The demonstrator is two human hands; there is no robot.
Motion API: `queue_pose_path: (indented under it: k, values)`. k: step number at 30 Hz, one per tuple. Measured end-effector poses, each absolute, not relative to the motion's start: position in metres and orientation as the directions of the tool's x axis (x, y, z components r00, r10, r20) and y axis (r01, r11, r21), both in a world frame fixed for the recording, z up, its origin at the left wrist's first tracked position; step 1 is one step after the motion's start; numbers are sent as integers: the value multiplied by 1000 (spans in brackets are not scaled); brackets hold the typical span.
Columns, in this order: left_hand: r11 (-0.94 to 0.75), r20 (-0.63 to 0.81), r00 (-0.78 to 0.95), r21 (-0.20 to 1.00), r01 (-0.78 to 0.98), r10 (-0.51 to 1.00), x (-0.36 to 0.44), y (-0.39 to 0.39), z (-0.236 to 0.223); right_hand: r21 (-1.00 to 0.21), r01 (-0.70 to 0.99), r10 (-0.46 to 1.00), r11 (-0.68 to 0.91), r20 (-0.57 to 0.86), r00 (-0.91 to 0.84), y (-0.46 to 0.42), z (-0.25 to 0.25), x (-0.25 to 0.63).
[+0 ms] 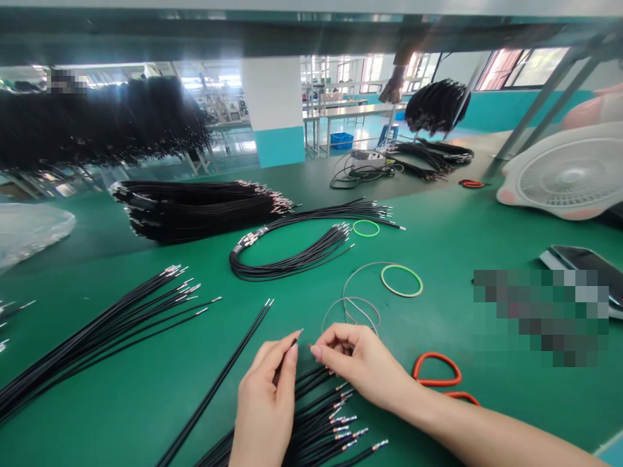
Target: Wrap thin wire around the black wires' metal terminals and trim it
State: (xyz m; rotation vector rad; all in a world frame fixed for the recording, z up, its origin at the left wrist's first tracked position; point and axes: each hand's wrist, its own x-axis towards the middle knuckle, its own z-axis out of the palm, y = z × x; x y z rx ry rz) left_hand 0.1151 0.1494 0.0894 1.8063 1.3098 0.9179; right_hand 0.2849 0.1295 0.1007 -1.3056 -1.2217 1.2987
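Observation:
My left hand (270, 389) is closed in a pinch on a black wire (295, 340), whose bare silvery tip sticks out past the thumb and forefinger. Just to its right, my right hand (360, 360) has thumb and forefinger pressed together; what they hold, if anything, is too small to name. A thin grey strand (346, 288) loops on the green mat behind the right hand, running from a green ring (402, 281). Below both hands lies a bundle of black wires (316, 428) with metal ends, partly hidden by the left hand. Two separate black wires (219, 383) lie to the left.
Orange-handled scissors (438, 371) lie by my right forearm. More black wire bundles (111, 324) rest at left, with a looped bundle (287, 263) and a thick stack (195, 207) behind. A second green ring (366, 228), a white fan (569, 172) and a grey box (368, 160) stand farther off.

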Motion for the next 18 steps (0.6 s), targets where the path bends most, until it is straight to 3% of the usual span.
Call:
queue_pose_path:
  k: [8, 18]
  values:
    - [-198, 49, 283, 826, 527, 958, 125, 146, 90, -986, -68, 988, -151, -153, 24, 131, 98, 284]
    - [-56, -6, 160, 925, 375, 987, 124, 147, 81, -987, -47, 987, -155, -156, 38, 127, 99, 276]
